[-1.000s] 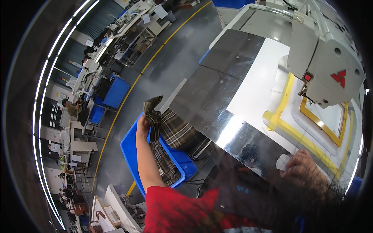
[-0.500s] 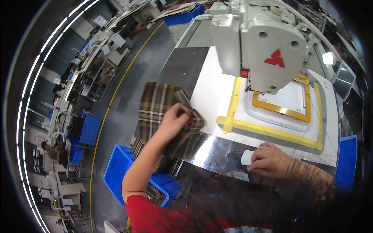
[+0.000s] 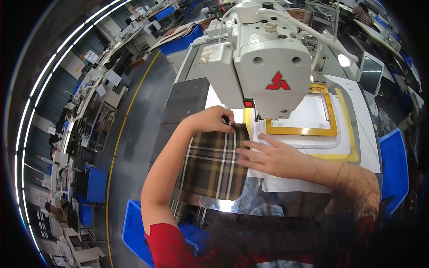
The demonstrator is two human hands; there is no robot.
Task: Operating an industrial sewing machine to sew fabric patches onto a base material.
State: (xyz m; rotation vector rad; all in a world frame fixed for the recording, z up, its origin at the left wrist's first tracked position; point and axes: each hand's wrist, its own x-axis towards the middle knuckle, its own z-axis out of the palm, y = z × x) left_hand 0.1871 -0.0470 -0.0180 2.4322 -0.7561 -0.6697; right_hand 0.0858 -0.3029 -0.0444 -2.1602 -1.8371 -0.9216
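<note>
A brown plaid fabric piece (image 3: 214, 165) with white and tan stripes lies spread on the machine's work table, its lower corners rounded. My left hand (image 3: 212, 119) pinches its upper edge, thumb and fingers closed together. Beside the right edge of the cloth is my right hand (image 3: 275, 157), its fingers spread and the tips at the fabric; it holds nothing. To the right, under the white sewing machine head (image 3: 272, 67), a yellow clamp frame (image 3: 304, 131) rests over a white sheet edged with yellow tape (image 3: 353, 138).
A blue bin (image 3: 133, 232) stands below the table at the left, with more plaid cloth (image 3: 178, 211) near it. Another blue bin (image 3: 395, 167) is at the right. A dark screen (image 3: 371, 73) stands behind, and workbenches line the far side of the aisle.
The plaid piece has gone from folded to laid flat, nearer the machine head. My right hand has let go of a white cylindrical object and moved to the cloth. The view has shifted.
</note>
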